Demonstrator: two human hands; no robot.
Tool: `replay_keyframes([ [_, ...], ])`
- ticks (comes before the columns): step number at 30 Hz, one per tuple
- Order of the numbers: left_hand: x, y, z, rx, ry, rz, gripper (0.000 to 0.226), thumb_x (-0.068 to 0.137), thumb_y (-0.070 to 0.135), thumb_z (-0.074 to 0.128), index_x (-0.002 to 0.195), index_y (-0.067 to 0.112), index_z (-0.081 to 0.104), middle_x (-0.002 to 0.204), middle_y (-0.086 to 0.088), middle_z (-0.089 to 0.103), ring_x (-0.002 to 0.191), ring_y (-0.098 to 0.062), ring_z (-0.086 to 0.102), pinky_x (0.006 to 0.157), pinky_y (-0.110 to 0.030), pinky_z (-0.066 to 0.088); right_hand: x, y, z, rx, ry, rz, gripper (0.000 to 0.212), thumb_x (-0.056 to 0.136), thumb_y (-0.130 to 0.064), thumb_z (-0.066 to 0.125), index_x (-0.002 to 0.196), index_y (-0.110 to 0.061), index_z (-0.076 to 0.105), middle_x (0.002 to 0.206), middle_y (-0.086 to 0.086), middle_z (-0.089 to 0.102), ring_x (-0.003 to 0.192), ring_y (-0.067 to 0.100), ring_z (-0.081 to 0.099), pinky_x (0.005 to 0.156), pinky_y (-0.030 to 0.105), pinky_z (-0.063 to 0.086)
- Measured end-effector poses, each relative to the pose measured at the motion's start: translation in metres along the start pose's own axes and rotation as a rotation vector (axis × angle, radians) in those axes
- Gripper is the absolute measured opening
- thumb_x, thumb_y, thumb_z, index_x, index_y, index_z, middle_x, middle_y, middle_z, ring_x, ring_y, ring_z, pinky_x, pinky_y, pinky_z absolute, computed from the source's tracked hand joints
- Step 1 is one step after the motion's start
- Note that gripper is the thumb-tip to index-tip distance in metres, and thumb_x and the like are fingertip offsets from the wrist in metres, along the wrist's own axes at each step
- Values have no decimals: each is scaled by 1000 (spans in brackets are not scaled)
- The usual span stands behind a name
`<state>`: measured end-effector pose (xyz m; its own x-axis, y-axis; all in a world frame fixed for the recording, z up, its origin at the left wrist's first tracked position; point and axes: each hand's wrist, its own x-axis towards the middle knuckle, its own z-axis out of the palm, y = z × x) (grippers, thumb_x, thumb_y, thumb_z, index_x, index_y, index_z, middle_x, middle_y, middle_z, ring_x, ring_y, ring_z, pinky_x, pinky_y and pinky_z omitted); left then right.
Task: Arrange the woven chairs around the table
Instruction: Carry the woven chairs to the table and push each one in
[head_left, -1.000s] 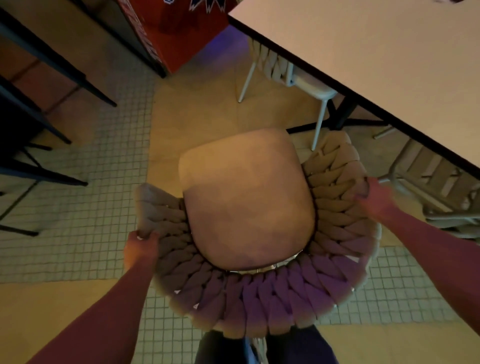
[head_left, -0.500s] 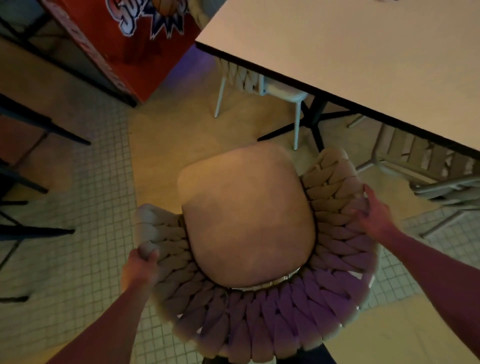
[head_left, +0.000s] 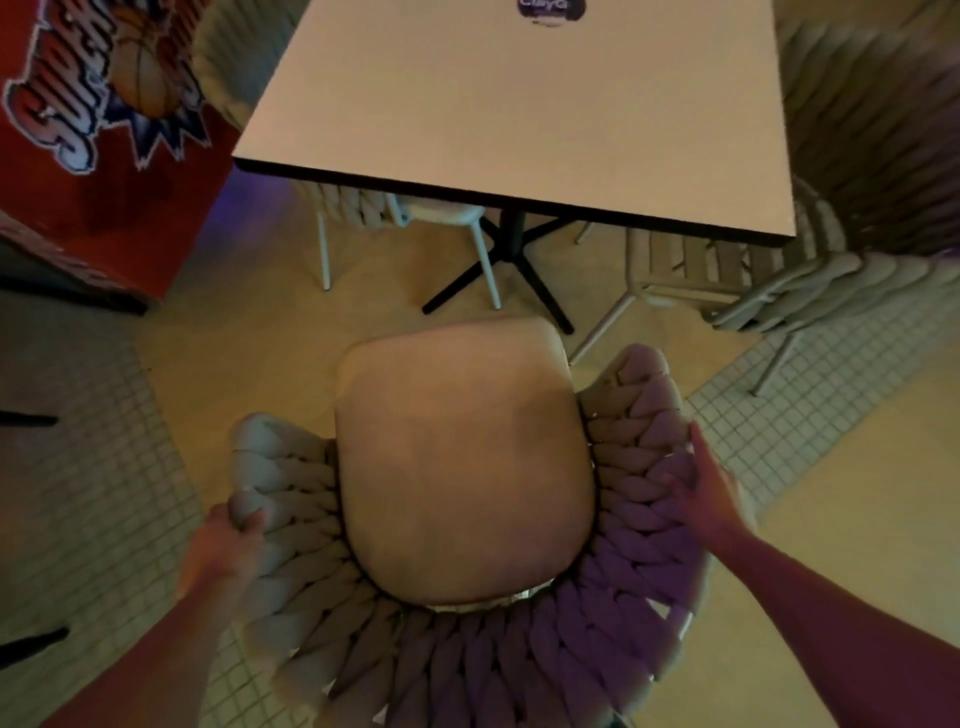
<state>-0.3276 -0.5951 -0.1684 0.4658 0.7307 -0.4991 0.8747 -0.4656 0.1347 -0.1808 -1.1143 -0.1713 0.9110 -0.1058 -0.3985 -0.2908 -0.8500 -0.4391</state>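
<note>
A woven chair (head_left: 467, 665) with a thick braided back and a beige seat cushion (head_left: 462, 467) stands right below me, its seat front facing the white square table (head_left: 519, 104). My left hand (head_left: 223, 545) grips the left end of the braided back. My right hand (head_left: 711, 493) holds the right side of the back, fingers wrapped over the braid. A second woven chair (head_left: 410, 208) is tucked under the table's left side. A third woven chair (head_left: 831, 275) stands at the table's right corner.
The table rests on a black cross-shaped base (head_left: 511, 260) just ahead of the seat. A red arcade cabinet (head_left: 98, 145) stands at the left. Black furniture legs (head_left: 31, 644) poke in at the left edge. The floor is part beige, part small white tiles.
The chair in my hands has turned to face the table squarely and moved closer to it. Both hands have kept their grip on the back.
</note>
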Motion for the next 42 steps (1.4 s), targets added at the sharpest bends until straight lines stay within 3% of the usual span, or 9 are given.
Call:
replay_keyframes([
  [3,16,29,-6,39,15,55,51,91,42,53,123,2,50,119,-30,60,108,-48,56,83,-49,47,-2,3,-2,-38,40,40,85,87,-27,63,153,-31,10,111,15,70,89,35,66,61,34,44],
  [7,30,66,-19,79,-15,103,53,91,44,52,124,3,50,119,-28,60,107,-45,57,82,-49,49,4,3,-8,-47,61,117,84,87,-25,62,154,-31,11,117,15,68,95,37,65,62,32,36],
  [14,62,105,-35,100,-6,210,48,89,39,57,117,0,55,117,-29,61,108,-46,57,86,-50,48,9,-7,-3,-46,123,192,85,85,-31,64,153,-34,12,123,16,66,102,40,63,68,37,44],
  [20,104,131,-56,111,-12,270,43,88,39,58,109,2,57,111,-27,63,102,-45,59,76,-44,45,2,-30,14,13,181,270,82,87,-32,64,152,-34,14,119,17,68,97,42,64,68,37,43],
  [24,125,142,-68,168,-5,326,45,88,40,58,112,1,57,112,-27,64,104,-45,59,78,-45,45,-1,-45,23,63,183,317,82,87,-30,63,152,-37,14,120,16,67,99,41,64,74,42,49],
  [30,144,148,-79,185,9,328,44,88,43,57,106,3,58,108,-26,64,101,-44,59,72,-41,42,4,-64,30,72,191,348,81,86,-35,63,150,-40,16,121,15,67,100,40,64,73,41,49],
  [36,153,158,-79,144,19,371,42,88,37,60,107,-1,58,107,-28,64,99,-45,60,76,-45,48,16,-65,28,23,181,330,85,84,-25,63,152,-39,13,119,13,69,97,38,65,66,33,38],
  [42,149,160,-80,128,-4,326,42,87,38,60,109,3,58,109,-26,65,102,-44,60,78,-44,47,18,-63,25,45,179,341,85,84,-30,65,150,-43,14,116,15,69,96,38,66,67,33,40],
])
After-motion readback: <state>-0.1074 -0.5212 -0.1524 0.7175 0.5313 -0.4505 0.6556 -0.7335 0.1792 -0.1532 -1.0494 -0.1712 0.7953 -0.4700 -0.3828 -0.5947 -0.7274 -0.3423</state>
